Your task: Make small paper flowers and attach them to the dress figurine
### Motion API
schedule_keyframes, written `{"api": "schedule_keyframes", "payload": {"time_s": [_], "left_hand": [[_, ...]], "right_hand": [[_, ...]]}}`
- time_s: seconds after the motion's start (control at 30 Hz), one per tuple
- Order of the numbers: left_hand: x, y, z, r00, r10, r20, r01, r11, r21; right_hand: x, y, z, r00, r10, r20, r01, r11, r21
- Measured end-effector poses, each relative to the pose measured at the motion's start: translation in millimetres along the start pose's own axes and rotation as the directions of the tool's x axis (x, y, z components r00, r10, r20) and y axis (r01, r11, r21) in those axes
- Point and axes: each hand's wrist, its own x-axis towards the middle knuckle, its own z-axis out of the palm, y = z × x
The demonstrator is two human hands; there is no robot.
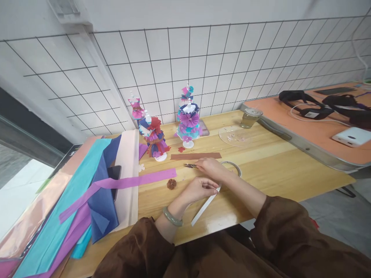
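1. Brown sleeves [290, 227] were gathered short of the wrists, presumably for freedom
2. The white strip [204, 210], slanted on the table [275, 166], was pinched by fingertips of the left hand [199, 190], probably for control
3. A pointed tool [189, 165] was gripped in the right hand [210, 168], tips turned aside, likely for safety

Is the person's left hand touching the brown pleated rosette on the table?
Apart. The head view shows a strip of bare tabletop between the left hand and the brown rosette.
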Motion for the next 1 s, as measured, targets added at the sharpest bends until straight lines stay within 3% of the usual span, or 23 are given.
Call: {"api": "schedule_keyframes", "payload": {"time_s": [0.1, 0.17, 0.27, 0.37, 0.43, 0.6, 0.77, 1.0], "left_hand": [[0, 0, 0.4, 1.000, 0.005, -0.005, -0.005, 0.999, 0.032], [0, 1, 0.5, 1.000, 0.024, -0.001, -0.024, 0.999, 0.036], [0, 3, 0.5, 0.999, 0.045, 0.012, -0.046, 0.998, 0.032], [-1, 6, 0.8, 0.999, 0.042, 0.001, -0.042, 0.998, 0.042], [-2, 7, 1.5, 0.999, 0.043, -0.014, -0.043, 0.998, 0.036], [-3, 7, 3.3, 0.998, 0.062, -0.013, -0.062, 0.998, -0.001], [-1, 4, 3.1, 0.996, 0.086, 0.021, -0.087, 0.995, 0.055], [1, 0, 2.4, 0.996, 0.079, 0.026, -0.082, 0.991, 0.104]], "right_hand": [[-9, 11, -4, 0.998, 0.044, -0.042, -0.041, 0.997, 0.070], [-22, 20, -9, 0.985, 0.144, -0.100, -0.118, 0.966, 0.230], [-49, 27, -20, 0.939, 0.330, -0.099, -0.226, 0.806, 0.547], [-79, 22, -31, 0.929, 0.369, 0.026, -0.278, 0.648, 0.709], [-96, 14, -34, 0.927, 0.369, 0.072, -0.308, 0.638, 0.706], [-114, -4, -22, 0.937, 0.350, 0.003, -0.272, 0.725, 0.633], [-119, -6, -10, 0.926, 0.376, 0.010, -0.300, 0.722, 0.623], [-136, -6, -15, 0.938, 0.336, 0.085, -0.310, 0.704, 0.639]]}}
